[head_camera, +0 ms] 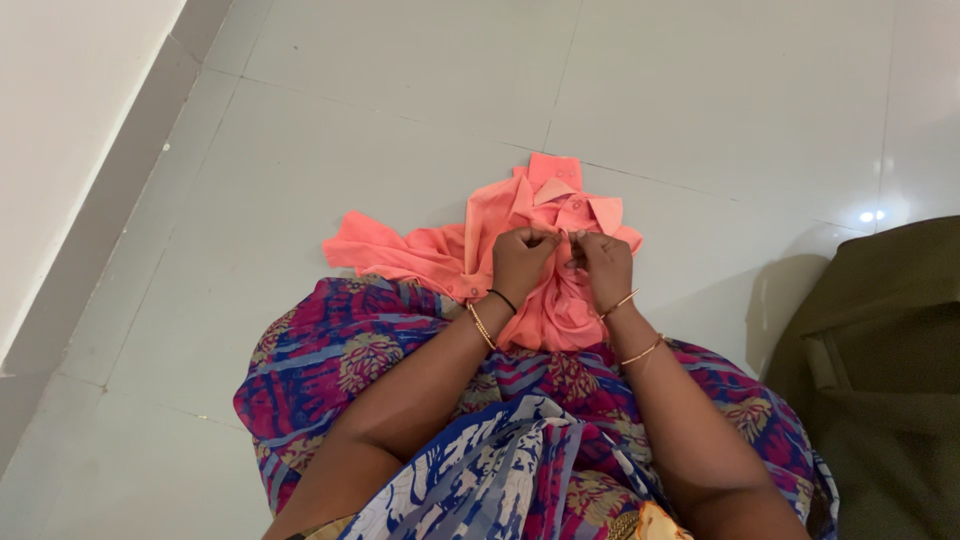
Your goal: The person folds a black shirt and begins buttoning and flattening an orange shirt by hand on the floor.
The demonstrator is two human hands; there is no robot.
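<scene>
A coral-pink collared shirt (500,215) lies spread on the pale tiled floor in front of my lap, collar pointing away from me. My left hand (520,262) pinches the shirt's front placket near the collar, fingers closed on the cloth. My right hand (603,262) grips the other edge of the placket right beside it, thumbs almost touching. Both wrists wear thin gold bangles, and the left also has a dark thread. The lower part of the shirt rests over my lap and is partly hidden by my hands.
My lap is covered by a purple, blue and pink patterned cloth (330,360). A dark olive garment (885,370) lies on the floor at the right. A white wall with a grey skirting (90,200) runs along the left.
</scene>
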